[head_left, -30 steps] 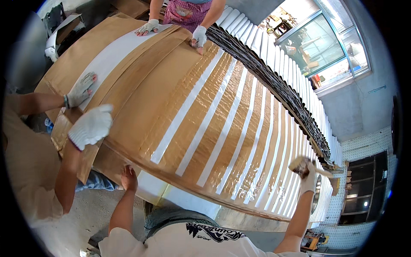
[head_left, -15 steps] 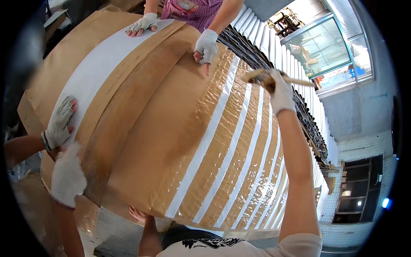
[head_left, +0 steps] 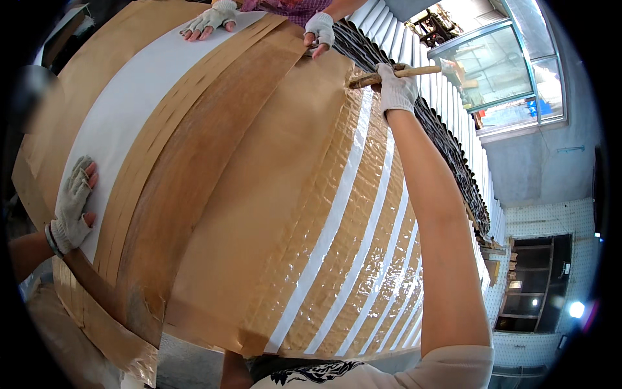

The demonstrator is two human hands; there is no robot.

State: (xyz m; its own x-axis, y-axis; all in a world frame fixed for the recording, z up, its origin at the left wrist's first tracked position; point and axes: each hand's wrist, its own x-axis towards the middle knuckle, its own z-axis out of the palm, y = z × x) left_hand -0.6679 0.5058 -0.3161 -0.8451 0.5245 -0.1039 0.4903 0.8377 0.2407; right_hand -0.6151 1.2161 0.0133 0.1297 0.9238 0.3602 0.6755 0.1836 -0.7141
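My right hand (head_left: 396, 92), in a white glove, is closed around the wooden handle of a brush (head_left: 422, 71). The brush's dark head is at the far edge of a large brown sheet (head_left: 259, 188), where the dry part meets the glossy, wet-looking part; whether it touches cannot be told. White strips (head_left: 330, 227) run across the glossy part. Of my left arm (head_left: 234, 371), only a piece shows below the sheet's near edge; the hand is hidden.
At the left, a co-worker's gloved hand (head_left: 74, 204) lies by a broad white band (head_left: 123, 123). Another person's gloved hands (head_left: 210, 21) are at the far side, one near the sheet's corner. Rows of white corrugated material (head_left: 447, 104) stand along the right, before a window (head_left: 486, 65).
My right hand and the brush have moved away from me and left. My left hand has dropped out of sight. One gloved hand at the left has gone; the far person's right-hand glove moved farther back.
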